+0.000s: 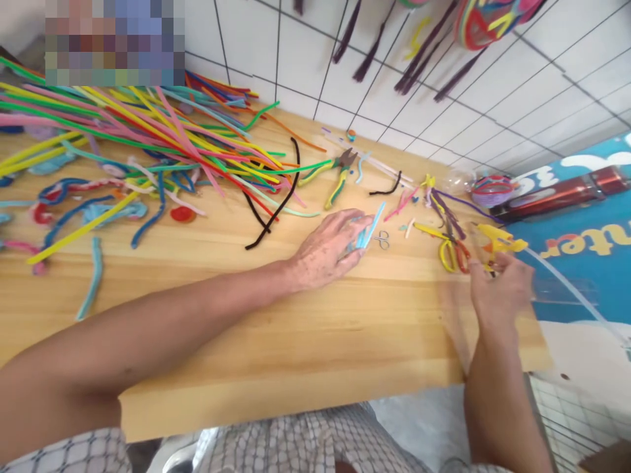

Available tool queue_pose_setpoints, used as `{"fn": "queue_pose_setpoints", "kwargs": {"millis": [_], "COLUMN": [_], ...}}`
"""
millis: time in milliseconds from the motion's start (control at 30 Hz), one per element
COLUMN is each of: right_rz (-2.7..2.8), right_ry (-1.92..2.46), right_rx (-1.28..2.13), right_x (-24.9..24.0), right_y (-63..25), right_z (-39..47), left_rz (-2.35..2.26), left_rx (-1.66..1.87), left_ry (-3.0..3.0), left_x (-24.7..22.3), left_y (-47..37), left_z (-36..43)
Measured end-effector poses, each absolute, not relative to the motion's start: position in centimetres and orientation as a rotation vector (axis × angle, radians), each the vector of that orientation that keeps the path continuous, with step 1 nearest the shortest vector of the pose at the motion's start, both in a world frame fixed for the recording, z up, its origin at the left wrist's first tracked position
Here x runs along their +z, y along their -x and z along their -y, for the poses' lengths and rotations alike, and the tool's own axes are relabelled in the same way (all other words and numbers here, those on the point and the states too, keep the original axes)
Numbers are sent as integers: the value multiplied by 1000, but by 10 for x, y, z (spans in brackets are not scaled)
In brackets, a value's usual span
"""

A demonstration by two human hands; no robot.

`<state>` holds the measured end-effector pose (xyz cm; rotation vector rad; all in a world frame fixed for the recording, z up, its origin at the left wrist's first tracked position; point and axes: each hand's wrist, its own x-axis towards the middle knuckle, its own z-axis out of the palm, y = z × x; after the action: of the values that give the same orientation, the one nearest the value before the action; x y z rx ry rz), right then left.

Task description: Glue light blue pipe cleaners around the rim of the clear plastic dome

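Note:
My left hand (331, 249) rests low over the table, its fingers closed around short light-blue pipe cleaner pieces (374, 226). Small metal scissors (382, 240) lie just right of its fingertips. At the right side, my right hand (503, 286) grips a yellow glue gun (495, 235), with a long pale stick (574, 292) running out behind it. Its fingers are partly hidden. Beside that hand lie scissors with yellow and red-orange handles (447, 255). Pliers with green-yellow grips (338, 179) lie open beyond my left hand.
Many long coloured pipe cleaners (148, 131) cover the left and back of the wooden table (296, 355). Black pipe cleaners (280, 210) lie nearer. A dark red cylinder (566, 194) lies at the right beside a blue printed sign (586, 230). Tassels (369, 56) hang against the white tiled wall.

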<state>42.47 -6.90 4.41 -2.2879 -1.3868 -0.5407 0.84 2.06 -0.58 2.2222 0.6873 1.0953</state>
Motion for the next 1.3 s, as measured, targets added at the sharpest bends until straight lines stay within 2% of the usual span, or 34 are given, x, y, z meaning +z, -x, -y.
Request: {"fn": "queue_pose_setpoints", "kwargs": {"millis": [133,300,533,667,933,1300], "right_rz": [1613,1732,1603,1602,1835,1864], "right_ry": [1810,1465,1362,1315,1209,1219], "right_rx": [182,461,734,653,135,133], "right_x": [53,60,43,37,46,47], "right_y": [-330,-246,-225,-222,-219,-217], "right_z": [61,19,-5,-2,4,1], "left_rz": [-691,-652,-628,-643,-640,-635], "left_rx": [1097,1095,1125,1132,1137,1157], "left_ry": [-2222,-2214,-2143,-2158,-2155,-2154], "left_x": [-5,-2,1,0,-2,-2], "left_y": [-8,-8,-9,-9,-8,-9], "left_z": [-21,-20,-20,-20,-21,-20]}}
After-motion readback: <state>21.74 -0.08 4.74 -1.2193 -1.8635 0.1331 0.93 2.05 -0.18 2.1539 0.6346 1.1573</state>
